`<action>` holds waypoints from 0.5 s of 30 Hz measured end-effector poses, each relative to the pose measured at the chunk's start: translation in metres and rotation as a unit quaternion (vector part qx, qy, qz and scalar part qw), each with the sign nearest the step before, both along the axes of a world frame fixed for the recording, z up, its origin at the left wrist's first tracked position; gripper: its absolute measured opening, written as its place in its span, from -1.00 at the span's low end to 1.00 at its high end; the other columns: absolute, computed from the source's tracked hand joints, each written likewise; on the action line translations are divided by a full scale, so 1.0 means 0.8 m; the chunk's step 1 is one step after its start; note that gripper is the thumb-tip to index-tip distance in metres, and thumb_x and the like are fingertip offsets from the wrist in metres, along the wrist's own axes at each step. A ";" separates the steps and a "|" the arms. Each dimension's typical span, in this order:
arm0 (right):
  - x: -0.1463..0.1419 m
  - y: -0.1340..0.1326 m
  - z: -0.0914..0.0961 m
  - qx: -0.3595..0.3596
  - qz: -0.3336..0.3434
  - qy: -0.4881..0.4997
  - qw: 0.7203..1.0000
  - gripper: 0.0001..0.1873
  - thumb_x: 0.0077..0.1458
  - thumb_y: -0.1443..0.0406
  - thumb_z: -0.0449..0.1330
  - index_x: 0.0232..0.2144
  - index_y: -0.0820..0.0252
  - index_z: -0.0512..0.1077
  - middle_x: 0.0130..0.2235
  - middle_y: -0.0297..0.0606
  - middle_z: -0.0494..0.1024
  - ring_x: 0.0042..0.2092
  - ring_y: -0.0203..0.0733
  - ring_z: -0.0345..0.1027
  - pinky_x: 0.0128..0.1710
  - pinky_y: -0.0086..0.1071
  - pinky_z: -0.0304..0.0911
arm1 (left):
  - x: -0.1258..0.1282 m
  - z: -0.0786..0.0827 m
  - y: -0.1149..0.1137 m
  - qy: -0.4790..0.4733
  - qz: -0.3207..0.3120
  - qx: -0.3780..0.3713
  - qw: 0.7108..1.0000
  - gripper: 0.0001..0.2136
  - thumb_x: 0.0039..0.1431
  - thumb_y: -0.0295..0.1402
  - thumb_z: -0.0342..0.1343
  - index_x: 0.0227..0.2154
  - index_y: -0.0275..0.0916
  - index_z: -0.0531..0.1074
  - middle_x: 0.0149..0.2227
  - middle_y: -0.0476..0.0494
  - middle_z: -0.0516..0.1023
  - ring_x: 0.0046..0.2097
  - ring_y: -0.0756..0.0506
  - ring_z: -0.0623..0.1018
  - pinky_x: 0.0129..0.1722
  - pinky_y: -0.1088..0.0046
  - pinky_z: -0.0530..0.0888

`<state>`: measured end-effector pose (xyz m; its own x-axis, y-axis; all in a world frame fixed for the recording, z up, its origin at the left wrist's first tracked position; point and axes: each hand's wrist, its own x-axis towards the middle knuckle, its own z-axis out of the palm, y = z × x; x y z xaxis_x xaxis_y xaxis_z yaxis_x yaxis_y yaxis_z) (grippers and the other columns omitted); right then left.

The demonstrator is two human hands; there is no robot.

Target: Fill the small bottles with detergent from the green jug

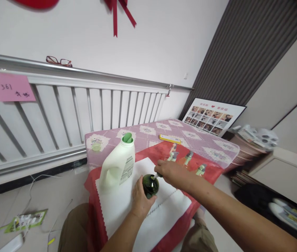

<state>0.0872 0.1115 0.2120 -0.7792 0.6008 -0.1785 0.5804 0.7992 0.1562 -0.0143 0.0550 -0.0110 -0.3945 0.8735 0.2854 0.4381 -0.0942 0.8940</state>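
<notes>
My left hand [141, 202] is wrapped round a small dark green bottle [150, 186] standing on a white cloth [127, 213]. My right hand [171, 173] is closed in a pinch just above the bottle's mouth, holding a small thin thing with a pale tip that I cannot make out. A white jug with a green spout [119, 162] stands upright to the left of the bottle, close to my left hand. Three small bottles [187, 159] lie on the red cloth beyond my right hand.
The small table [216, 145] has a pink patterned cover with a red cloth [208, 171] over it. On it lie a yellow flat case [170, 139] and a small green cap [96, 146]. A white radiator [59, 115] runs behind. Stacked books and a framed photo collage [211, 117] stand at the right.
</notes>
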 end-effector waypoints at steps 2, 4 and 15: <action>-0.012 0.001 -0.010 0.001 0.012 -0.013 1.000 -0.77 0.02 0.52 0.07 -0.35 0.21 0.46 -0.26 -0.18 0.52 -0.27 -0.18 0.43 -0.38 -0.43 0.12 | 0.000 0.000 0.000 0.001 -0.002 0.000 1.000 -0.16 -0.22 -0.37 0.25 0.19 -0.28 0.06 0.18 -0.36 0.31 0.20 -0.32 0.32 0.20 0.08 0.21; -0.021 0.004 -0.019 0.001 0.021 -0.024 0.999 -0.81 0.03 0.49 0.09 -0.34 0.21 0.46 -0.27 -0.17 0.53 -0.27 -0.16 0.44 -0.39 -0.43 0.12 | -0.001 0.000 0.000 0.001 -0.007 0.000 1.000 -0.16 -0.22 -0.37 0.25 0.20 -0.26 0.05 0.19 -0.34 0.30 0.20 -0.30 0.32 0.21 0.10 0.22; -0.046 0.006 -0.025 -0.022 -0.004 -0.088 0.996 -0.76 -0.03 0.45 0.20 -0.24 0.23 0.51 -0.19 -0.10 0.60 -0.18 -0.06 0.50 -0.33 -0.41 0.24 | -0.002 0.001 0.000 0.007 -0.015 -0.015 1.000 -0.16 -0.21 -0.37 0.24 0.20 -0.26 0.04 0.19 -0.33 0.29 0.20 -0.29 0.30 0.21 0.11 0.20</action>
<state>0.0503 0.1163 0.1920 -0.7286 0.5958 -0.3378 0.5540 0.8027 0.2208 -0.0157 0.0551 -0.0099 -0.3649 0.8926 0.2648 0.4474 -0.0813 0.8906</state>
